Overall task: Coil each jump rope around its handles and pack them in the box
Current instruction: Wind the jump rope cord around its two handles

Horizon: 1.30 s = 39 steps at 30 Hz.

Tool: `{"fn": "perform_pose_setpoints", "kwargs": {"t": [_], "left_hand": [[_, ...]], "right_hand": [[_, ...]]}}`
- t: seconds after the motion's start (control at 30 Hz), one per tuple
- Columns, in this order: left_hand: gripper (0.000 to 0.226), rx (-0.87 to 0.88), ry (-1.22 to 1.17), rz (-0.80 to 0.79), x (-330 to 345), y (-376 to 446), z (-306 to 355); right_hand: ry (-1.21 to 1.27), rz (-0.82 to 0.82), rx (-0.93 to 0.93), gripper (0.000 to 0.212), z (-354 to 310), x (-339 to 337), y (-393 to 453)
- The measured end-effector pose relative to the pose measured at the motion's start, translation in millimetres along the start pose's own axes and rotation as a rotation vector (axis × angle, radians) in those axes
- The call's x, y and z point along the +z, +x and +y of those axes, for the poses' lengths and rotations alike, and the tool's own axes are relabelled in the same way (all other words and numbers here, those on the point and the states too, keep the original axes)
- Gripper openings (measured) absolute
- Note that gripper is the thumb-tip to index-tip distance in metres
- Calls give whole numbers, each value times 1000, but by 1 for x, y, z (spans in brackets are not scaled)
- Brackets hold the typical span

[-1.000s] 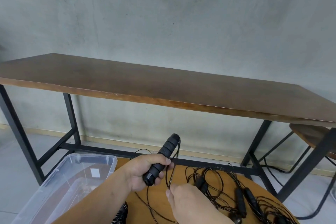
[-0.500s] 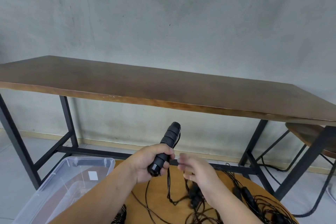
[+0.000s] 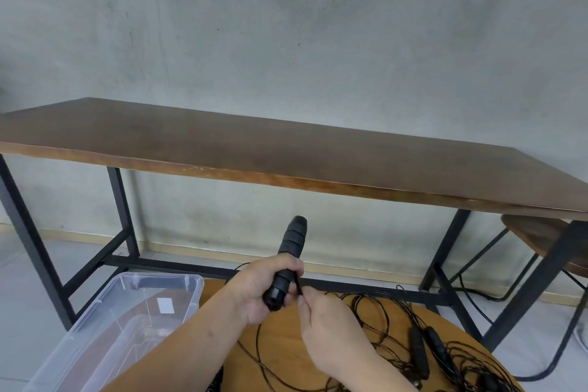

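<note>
Left hand (image 3: 257, 288) grips a black ribbed jump rope handle (image 3: 288, 259), fingers curled round its lower half; handle tilted, top end pointing up and slightly right, bottom end poking out below the fist. Right hand (image 3: 321, 317) sits just right of and below the left, thumb and fingertips pinching the thin black rope cord (image 3: 298, 286) right beside the handle. Cord runs down from the pinch and loops loosely on the round wooden tabletop (image 3: 286, 356) under both hands.

Right of the right hand, on the same tabletop: a tangled pile of more black jump ropes (image 3: 445, 356), at least two handles lying side by side in it, cords overlapping; can't tell how many ropes in total.

Left of the left forearm: clear plastic storage box (image 3: 191, 286), open top, white label on its wall. Contents not clear through the plastic.

Beyond the hands: long dark wooden bench table (image 3: 286, 156) on a black metal frame, grey concrete wall (image 3: 286, 25) behind it. Far right, a wooden stool (image 3: 541, 239) partly under that table, black cable on the floor near it.
</note>
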<state>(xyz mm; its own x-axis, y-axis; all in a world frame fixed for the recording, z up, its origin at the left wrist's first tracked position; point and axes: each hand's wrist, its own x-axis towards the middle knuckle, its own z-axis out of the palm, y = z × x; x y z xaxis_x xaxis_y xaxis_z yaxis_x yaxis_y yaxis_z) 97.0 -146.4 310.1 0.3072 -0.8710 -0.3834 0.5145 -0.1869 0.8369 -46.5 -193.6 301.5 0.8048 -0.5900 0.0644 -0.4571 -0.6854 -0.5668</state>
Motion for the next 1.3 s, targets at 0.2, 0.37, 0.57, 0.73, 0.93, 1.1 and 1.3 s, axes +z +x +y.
{"fn": "perform_pose_setpoints", "kwargs": {"t": [0.2,0.37,0.57,0.73,0.93,1.1,1.3], "left_hand": [[59,107,549,103,-8,-8,4],[53,119,985,4,-8,-15,14],[55,165,1673,36,22,-27,13],[57,262,1824,-57,30,-46,25],[43,328,1413,-281,29,-70,54],[36,357,1107,-235,25,-74,56],[32,261,1171,113,18,-58,57]], "right_hand": [[-205,-182,23,29,-2,-48,2],[-321,-215,-69,29,-14,-87,10],[-571,-343,-263,11,-47,-107,22],[-321,-435,-202,23,-46,-135,57],[439,-537,-10,15,-10,-127,63],[1201,-345,236,11,9,-72,47],[1014,-223,259,24,-3,-35,25]]}}
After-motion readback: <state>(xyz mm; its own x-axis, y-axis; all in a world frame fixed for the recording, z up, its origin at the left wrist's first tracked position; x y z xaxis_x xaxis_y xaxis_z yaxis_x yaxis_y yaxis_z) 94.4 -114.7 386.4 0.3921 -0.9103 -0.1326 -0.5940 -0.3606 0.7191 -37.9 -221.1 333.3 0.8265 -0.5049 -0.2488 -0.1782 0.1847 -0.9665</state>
